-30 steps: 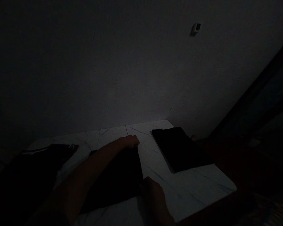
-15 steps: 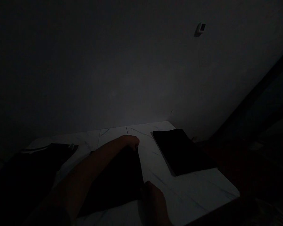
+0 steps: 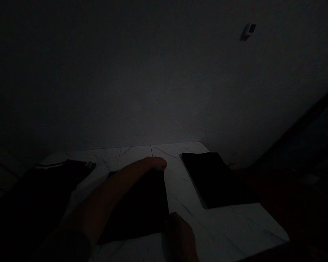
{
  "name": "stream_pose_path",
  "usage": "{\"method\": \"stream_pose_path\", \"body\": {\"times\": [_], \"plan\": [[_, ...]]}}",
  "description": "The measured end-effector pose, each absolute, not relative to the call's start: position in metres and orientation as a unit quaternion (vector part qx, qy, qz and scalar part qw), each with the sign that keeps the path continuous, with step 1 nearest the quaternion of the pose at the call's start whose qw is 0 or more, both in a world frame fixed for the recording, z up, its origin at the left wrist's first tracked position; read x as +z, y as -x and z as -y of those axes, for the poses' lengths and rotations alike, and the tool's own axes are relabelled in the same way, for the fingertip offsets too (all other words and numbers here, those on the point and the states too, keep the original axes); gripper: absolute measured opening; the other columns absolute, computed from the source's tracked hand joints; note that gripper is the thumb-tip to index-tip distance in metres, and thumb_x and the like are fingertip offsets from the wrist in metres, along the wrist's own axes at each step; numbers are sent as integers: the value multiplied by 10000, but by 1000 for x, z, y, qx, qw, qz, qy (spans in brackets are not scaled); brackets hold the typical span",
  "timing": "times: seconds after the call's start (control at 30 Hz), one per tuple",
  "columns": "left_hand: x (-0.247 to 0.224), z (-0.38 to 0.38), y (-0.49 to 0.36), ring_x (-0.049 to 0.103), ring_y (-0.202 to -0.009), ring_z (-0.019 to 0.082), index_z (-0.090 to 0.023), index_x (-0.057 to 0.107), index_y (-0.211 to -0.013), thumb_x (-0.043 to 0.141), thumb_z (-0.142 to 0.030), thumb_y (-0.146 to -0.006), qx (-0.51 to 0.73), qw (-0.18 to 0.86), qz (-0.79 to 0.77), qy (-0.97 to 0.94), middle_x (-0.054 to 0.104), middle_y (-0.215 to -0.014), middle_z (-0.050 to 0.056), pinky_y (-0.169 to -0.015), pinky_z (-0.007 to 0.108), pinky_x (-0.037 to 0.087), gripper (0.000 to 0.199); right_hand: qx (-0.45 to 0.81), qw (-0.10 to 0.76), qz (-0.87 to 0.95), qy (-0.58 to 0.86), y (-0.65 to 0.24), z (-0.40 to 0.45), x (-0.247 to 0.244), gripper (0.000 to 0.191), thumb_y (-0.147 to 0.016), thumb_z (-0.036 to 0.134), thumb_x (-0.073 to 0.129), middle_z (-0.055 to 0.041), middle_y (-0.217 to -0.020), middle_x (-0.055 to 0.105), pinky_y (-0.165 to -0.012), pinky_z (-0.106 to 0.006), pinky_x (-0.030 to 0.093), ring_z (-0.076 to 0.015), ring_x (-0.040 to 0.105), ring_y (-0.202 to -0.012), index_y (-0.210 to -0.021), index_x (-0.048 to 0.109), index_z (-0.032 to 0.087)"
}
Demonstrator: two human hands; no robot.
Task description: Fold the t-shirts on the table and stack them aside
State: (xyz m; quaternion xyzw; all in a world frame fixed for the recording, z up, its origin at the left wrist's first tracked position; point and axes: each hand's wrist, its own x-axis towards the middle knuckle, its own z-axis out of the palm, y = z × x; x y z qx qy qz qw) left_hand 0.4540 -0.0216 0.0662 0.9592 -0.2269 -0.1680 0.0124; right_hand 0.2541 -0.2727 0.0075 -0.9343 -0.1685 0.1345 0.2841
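Note:
The room is very dim. A flat black cloth (image 3: pixel 135 207) lies on the white marble-patterned table (image 3: pixel 224 225), in the middle of the view. My left hand (image 3: pixel 155 163) reaches across from the lower left and pinches the cloth's far corner. My right hand (image 3: pixel 180 236) sits at the near corner of the same right-hand edge, its fingers on the cloth. The darkness hides the finger detail. My left forearm covers part of the cloth.
A folded black garment (image 3: pixel 217 180) lies on the table to the right. Another dark garment with a pale stripe (image 3: pixel 51 178) lies at the left, hanging over the table edge. A small wall fixture (image 3: pixel 248 31) sits high up. A dark diagonal frame (image 3: pixel 297 127) runs along the right.
The whole scene has shifted right in the view as my head turned. Both hands stay at the same two cloth corners, and the light looks a little dimmer.

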Motion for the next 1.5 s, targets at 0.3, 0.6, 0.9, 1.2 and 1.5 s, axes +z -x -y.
{"method": "stream_pose_path", "body": {"times": [0.3, 0.6, 0.9, 1.2, 1.5], "plan": [[59, 26, -409, 605, -1188, 243, -178, 595, -1311, 524, -252, -974, -46, 54, 183, -981, 652, -1299, 131, -1007, 375, 465, 352, 149, 296, 161, 930, -252, 272, 18, 150, -956, 288, 521, -25, -901, 767, -658, -250, 433, -194, 732, -839, -1078, 601, 257], [6, -39, -187, 370, -1475, 287, -250, 425, -1520, 415, -359, -1023, 106, 9, 15, -994, 440, -1582, 109, -1205, 544, 281, 509, 113, 277, 201, 933, -283, 266, 29, 416, -992, 352, 449, -92, -1237, 704, -829, -282, 511, -216, 706, -1045, -1375, 566, 239], [-18, -28, -113, 338, -1492, 322, -174, 361, -1558, 350, -448, -1033, 93, -30, -145, -985, 347, -1622, 164, -1162, 592, 335, 592, 1, 91, 464, 881, -367, 146, 17, 660, -1020, 443, 378, -184, -1643, 278, -1225, -539, 150, -313, 196, -1538, -1566, 322, 77], [-24, -2, -86, 301, -1507, 331, -169, 326, -1574, 371, -473, -1017, 118, 6, -183, -976, 340, -1629, 154, -1196, 601, 274, 636, -23, 4, 446, 894, -390, 141, -11, 715, -1018, 543, 356, -209, -1651, 244, -1203, -587, 126, -346, 174, -1539, -1575, 310, 97], [-6, -17, -105, 614, -1181, 297, -138, 610, -1304, 443, -326, -994, 154, 83, -331, -927, 671, -1278, 150, -1023, 449, 495, 399, 83, 184, 589, 783, -344, 3, 31, 403, -986, 306, 525, -132, -1375, 638, -1100, -386, 369, -260, 541, -1295, -1361, 616, 189]]}}
